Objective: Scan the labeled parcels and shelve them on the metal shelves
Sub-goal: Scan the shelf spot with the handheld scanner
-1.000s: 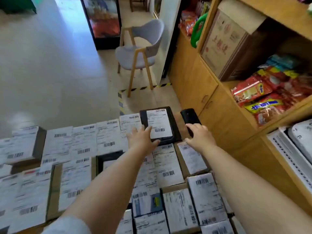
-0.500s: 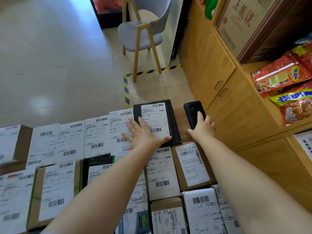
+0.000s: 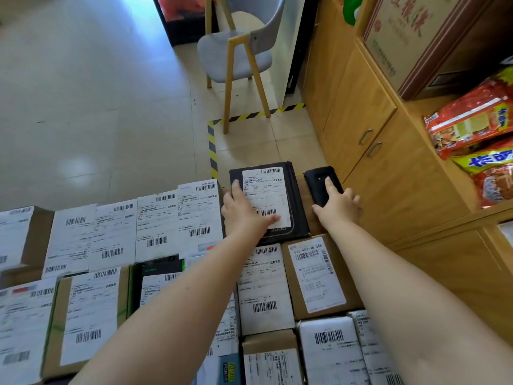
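A flat black parcel with a white barcode label lies at the far end of a spread of several labelled parcels. My left hand rests flat on it, fingers straight, the thumb stretched across the label's lower barcode. Just to its right a black handheld scanner lies on a brown box. My right hand grips the scanner's near end, index finger laid along its top, thumb and other fingers at its sides. No metal shelves are in view.
A wooden cabinet stands close on the right, with red snack bags on its shelf. A grey chair with wooden legs stands ahead behind yellow-black floor tape. Open tiled floor lies to the left.
My view has moved closer and lower. My left hand slid further onto the black parcel's label. My right hand moved forward onto the scanner and closed round its near end.
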